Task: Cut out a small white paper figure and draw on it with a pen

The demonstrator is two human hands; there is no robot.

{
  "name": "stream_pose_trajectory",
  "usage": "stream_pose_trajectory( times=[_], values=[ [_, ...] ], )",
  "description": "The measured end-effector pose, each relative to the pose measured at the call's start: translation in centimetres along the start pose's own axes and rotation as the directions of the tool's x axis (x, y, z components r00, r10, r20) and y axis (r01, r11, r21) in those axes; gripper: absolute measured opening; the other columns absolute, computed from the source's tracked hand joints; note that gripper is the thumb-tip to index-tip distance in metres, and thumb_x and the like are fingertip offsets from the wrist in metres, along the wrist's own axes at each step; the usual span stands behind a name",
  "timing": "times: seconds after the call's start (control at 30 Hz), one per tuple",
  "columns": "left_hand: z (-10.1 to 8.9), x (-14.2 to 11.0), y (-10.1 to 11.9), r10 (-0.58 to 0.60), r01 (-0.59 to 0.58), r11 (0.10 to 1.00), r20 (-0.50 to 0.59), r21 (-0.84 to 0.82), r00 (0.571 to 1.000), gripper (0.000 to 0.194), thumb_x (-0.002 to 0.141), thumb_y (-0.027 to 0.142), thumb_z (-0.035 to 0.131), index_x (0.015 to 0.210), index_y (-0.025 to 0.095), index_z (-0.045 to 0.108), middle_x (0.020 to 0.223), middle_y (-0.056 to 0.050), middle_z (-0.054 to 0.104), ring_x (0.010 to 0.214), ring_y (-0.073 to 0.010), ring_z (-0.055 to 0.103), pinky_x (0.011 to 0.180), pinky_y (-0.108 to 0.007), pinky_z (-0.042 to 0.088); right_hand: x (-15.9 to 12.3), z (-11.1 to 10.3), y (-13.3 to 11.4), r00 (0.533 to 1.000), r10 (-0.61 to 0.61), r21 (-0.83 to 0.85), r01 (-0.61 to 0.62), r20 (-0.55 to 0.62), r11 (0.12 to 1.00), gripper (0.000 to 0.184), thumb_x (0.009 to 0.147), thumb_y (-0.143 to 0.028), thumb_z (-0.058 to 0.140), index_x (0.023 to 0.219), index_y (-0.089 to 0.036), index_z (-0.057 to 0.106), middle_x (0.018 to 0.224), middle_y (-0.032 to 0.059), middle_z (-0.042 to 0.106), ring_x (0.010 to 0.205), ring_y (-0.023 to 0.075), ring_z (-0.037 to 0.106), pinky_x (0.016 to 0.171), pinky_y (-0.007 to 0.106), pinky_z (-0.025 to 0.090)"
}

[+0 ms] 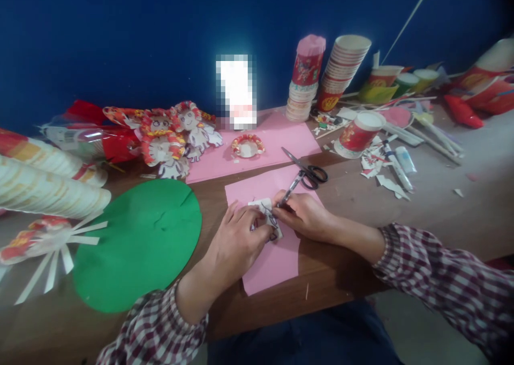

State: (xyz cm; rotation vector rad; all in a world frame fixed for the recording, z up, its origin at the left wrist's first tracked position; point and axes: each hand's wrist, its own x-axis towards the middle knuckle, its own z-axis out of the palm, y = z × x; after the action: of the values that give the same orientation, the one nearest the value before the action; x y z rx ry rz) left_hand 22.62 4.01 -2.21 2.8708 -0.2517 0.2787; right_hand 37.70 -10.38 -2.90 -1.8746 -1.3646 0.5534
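Basically, your left hand, thumb and fingers apart, braces card on pink sheet, likely to steady it under the pen your right hand clamps.

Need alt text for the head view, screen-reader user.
A person's right hand holds a pen at a small white card with dark lines, which the left hand steadies on pink paper. Scissors lie just beyond; a green oval sheet sits left, stacked paper cups back right.

Looks like craft wkshop, w/ stacked paper cups, scissors, pen, pink paper sheets, green paper oval & paper scraps across brown tbl.
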Motion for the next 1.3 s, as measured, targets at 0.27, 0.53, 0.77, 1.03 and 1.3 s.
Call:
stream_pose_trajectory(
  times=[0.27, 0.53, 0.77, 1.03, 1.3],
  values=[
    [0.06, 0.02, -0.09, 0.007, -0.007, 1.0, 0.001, -0.005, 1.0, 0.019, 0.09, 0.019, 0.05, 0.099, 0.026, 0.065, 0.101, -0.007, 0.057, 0.106, -0.0231, 0.052, 0.098, -0.051, 0.036, 0.06, -0.11, -0.27, 1.0, 0.006, 0.001, -0.006, 0.003, 1.0, 0.01, 0.089, -0.022, 0.048, 0.085, -0.015, 0.054, 0.067, -0.0004, 0.055, 0.06, 0.012, 0.05, 0.058, 0.022, 0.035],
    [-0.02, 0.1, -0.03, 0.001, -0.001, 1.0, 0.001, 0.007, 1.0, 0.019, 0.089, 0.019, 0.051, 0.099, 0.027, 0.066, 0.102, -0.007, 0.058, 0.106, -0.0234, 0.052, 0.1, -0.054, 0.035, 0.03, -0.09, -0.3, 1.0, 0.001, 0.001, -0.001, -0.012, 1.0, 0.01, 0.089, -0.023, 0.047, 0.087, -0.015, 0.054, 0.066, 0.0005, 0.057, 0.058, 0.0121, 0.052, 0.057, 0.021, 0.036],
    [-0.04, 0.15, -0.06, 0.006, -0.006, 1.0, 0.005, 0.004, 1.0, 0.019, 0.089, 0.02, 0.05, 0.099, 0.027, 0.066, 0.103, -0.007, 0.058, 0.107, -0.0235, 0.052, 0.1, -0.054, 0.035, 0.08, 0.01, -0.25, 1.0, 0.004, -0.01, -0.004, -0.002, 1.0, 0.01, 0.088, -0.02, 0.047, 0.087, -0.014, 0.055, 0.068, 0.0016, 0.059, 0.06, 0.0126, 0.054, 0.058, 0.021, 0.037],
    [0.07, 0.05, -0.1, 0.006, -0.007, 1.0, 0.007, 0.014, 1.0, 0.02, 0.088, 0.018, 0.051, 0.1, 0.027, 0.065, 0.105, -0.008, 0.058, 0.109, -0.0247, 0.051, 0.101, -0.057, 0.033, 0.08, -0.1, -0.42, 1.0, 0.009, -0.008, -0.009, 0.001, 1.0, 0.009, 0.087, -0.02, 0.048, 0.085, -0.015, 0.056, 0.068, 0.0013, 0.059, 0.06, 0.0121, 0.053, 0.058, 0.021, 0.037],
    [0.05, 0.1, -0.19, 0.017, -0.017, 1.0, 0.008, -0.001, 1.0, 0.02, 0.089, 0.018, 0.05, 0.099, 0.026, 0.066, 0.104, -0.008, 0.058, 0.108, -0.0245, 0.052, 0.1, -0.057, 0.034, 0.04, -0.03, -0.43, 1.0, 0.02, -0.027, -0.02, -0.001, 0.999, 0.009, 0.086, -0.02, 0.049, 0.085, -0.015, 0.056, 0.063, -0.001, 0.056, 0.056, 0.0106, 0.049, 0.055, 0.02, 0.034]
  ],
)
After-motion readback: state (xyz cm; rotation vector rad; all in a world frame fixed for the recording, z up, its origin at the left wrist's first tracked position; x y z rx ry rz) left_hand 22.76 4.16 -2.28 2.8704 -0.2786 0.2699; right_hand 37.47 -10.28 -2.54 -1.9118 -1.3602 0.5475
